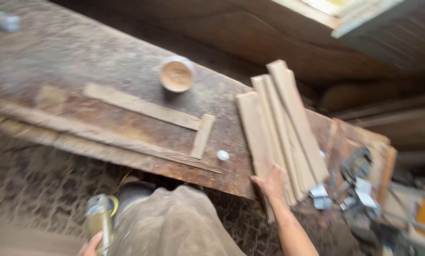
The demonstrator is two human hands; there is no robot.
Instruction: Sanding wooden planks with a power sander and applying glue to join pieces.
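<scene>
Wooden slats (281, 128) lie in a loose fanned bundle on the right part of the worn surface (103, 61), their near ends sticking out past its front edge. The right hand (271, 184) presses flat against those near ends, fingers spread and gripping nothing, so the step in hand looks like gathering or squaring up the bundle. To my eye the next move calls for a proper grasp round the ends, since the slats sit uneven and could slide apart. Down at the lower left, the left hand (91, 245) is clenched round a yellowish bottle (100, 219), held low beside the person's knee. Farther along the surface lie two flat strips (148, 110) meeting in an L, a small white cap (222, 155) near them, and a round tin (177, 74) of brownish stuff beyond. Scraps and clutter (355, 180) crowd the right end.
</scene>
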